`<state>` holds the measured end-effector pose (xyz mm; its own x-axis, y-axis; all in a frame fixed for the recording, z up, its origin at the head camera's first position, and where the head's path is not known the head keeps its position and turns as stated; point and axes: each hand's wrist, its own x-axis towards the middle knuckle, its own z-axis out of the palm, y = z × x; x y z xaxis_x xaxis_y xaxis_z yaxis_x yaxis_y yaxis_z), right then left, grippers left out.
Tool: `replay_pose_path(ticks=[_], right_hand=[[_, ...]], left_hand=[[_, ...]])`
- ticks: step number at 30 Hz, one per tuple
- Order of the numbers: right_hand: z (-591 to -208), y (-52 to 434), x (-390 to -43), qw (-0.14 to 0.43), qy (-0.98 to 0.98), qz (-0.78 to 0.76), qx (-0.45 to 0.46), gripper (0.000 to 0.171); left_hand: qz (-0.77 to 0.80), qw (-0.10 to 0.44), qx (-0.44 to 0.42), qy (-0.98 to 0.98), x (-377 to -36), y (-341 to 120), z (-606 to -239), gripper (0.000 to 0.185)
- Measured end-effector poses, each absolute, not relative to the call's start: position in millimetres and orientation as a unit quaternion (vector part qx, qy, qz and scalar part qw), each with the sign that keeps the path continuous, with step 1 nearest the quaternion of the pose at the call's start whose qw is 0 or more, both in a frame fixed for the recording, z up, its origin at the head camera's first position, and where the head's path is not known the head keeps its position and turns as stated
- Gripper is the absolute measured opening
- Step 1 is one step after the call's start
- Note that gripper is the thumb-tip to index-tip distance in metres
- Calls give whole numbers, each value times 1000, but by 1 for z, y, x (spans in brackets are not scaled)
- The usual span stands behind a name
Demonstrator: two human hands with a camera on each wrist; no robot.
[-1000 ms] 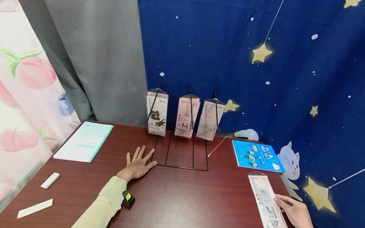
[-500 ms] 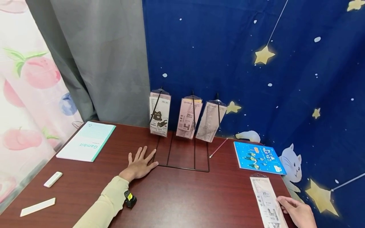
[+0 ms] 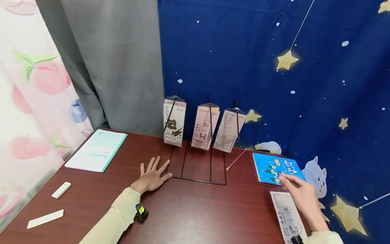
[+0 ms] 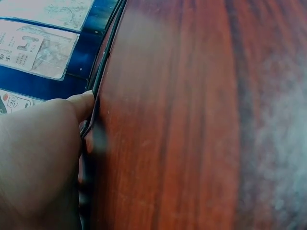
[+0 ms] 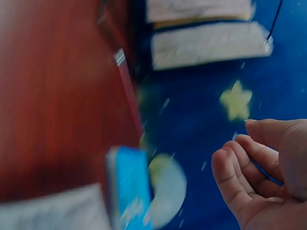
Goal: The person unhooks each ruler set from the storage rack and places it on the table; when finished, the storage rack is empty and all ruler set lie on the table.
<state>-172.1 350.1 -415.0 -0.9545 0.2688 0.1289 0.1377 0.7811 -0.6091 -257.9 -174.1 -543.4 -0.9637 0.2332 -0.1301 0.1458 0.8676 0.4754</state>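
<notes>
My left hand lies with spread fingers on the table, at the left corner of a black wire display rack. In the left wrist view its thumb touches the rack's wire. Three groups of packaged ruler sets hang on the rack: a cat-print pack at left, a pink pack in the middle and a pale pack at right. My right hand is raised above another ruler set at the table's right. Its fingers are loosely bent, with nothing between them.
A blue book lies at the back right, and a thin pink pencil beside the rack. At left are a white-green notebook and two small white objects, one upper and one lower. Curtains hang behind.
My right hand has left the edge of the ruler set on the table and moved up and forward, towards the blue book. The left hand stays at the rack. The head view has shifted slightly.
</notes>
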Motion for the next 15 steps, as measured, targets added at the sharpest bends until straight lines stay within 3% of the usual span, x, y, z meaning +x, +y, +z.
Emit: replay_pose_path(ticks=[7, 15], right_hand=[[-392, 301, -217, 107, -911, 396, -39, 55], [-408, 261, -267, 97, -880, 463, -38, 61]], left_hand=[[233, 92, 96, 963, -259, -175, -542, 72], [230, 94, 96, 964, -253, -172, -537, 72]])
